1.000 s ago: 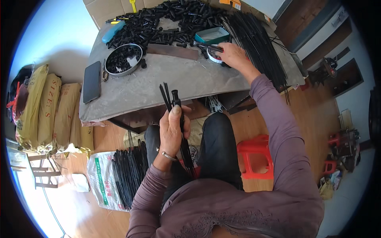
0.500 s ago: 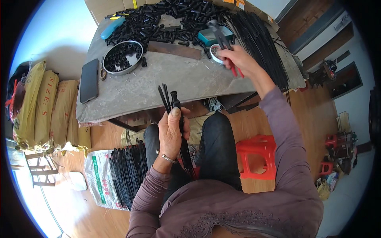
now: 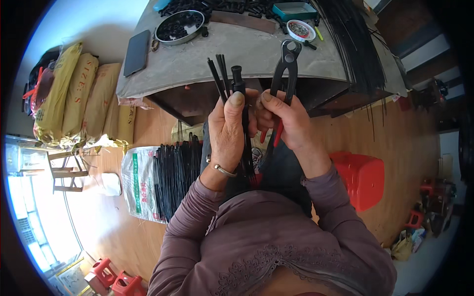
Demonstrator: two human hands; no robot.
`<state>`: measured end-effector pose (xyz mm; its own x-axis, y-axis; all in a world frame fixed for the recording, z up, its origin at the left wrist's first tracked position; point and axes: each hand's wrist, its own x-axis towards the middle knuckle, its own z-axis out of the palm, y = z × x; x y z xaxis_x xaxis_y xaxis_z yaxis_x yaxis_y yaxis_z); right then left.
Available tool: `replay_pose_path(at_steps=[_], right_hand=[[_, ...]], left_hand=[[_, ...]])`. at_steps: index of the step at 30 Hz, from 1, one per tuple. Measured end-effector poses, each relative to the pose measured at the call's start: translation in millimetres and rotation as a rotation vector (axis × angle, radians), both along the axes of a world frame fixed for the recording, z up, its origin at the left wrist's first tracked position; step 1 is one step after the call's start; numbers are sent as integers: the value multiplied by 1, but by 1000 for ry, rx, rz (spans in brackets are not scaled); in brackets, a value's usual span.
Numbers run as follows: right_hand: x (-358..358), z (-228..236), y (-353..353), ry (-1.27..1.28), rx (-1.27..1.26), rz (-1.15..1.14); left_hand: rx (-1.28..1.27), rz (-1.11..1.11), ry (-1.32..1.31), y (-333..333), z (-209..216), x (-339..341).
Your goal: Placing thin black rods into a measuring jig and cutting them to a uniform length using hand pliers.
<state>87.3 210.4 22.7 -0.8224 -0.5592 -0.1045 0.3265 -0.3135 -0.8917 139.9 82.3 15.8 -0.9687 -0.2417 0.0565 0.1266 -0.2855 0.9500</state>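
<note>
In front of my lap, my left hand point(image 3: 227, 128) is closed round several thin black rods point(image 3: 216, 76) and a black ribbed, tube-like fitting point(image 3: 237, 79). The thumb presses on the fitting, which stands upright at the upper end. Below the fist the rods run down between my legs. My right hand point(image 3: 291, 121) grips black end-cutting pincers point(image 3: 287, 66) with red handles, their head pointing up over the table edge. Its thumb and fingertips are pinched close to my left fingers; whether anything small is between them is hidden.
On the grey table point(image 3: 227, 54) are a round metal pan point(image 3: 192, 35) of black rings, a small white dish point(image 3: 301, 30), a teal tray point(image 3: 295, 10), a phone point(image 3: 137, 53) and a brown bar point(image 3: 242, 20). Long rods point(image 3: 353, 44) overhang its right side. A red stool point(image 3: 363, 182) stands right.
My right hand has come down from the white dish with the pincers and now meets my left hand. The view has tilted lower, and my left hand keeps its hold on rods and fitting.
</note>
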Motion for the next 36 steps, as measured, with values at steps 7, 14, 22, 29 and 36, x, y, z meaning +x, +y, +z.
replay_pose_path(at_steps=[7, 14, 22, 29, 36], right_hand=[[18, -3, -9, 81, 122, -184], [21, -3, -25, 461, 298, -508], [11, -7, -29, 916, 589, -683], [19, -1, -31, 870, 517, -581], [16, 1, -23, 498, 357, -358]], left_hand=[[-40, 37, 27, 7, 5, 17], [35, 80, 57, 21, 12, 23], [-1, 84, 0, 13, 11, 24], [33, 90, 23, 8, 8, 27], [25, 30, 19, -4, 9, 28]])
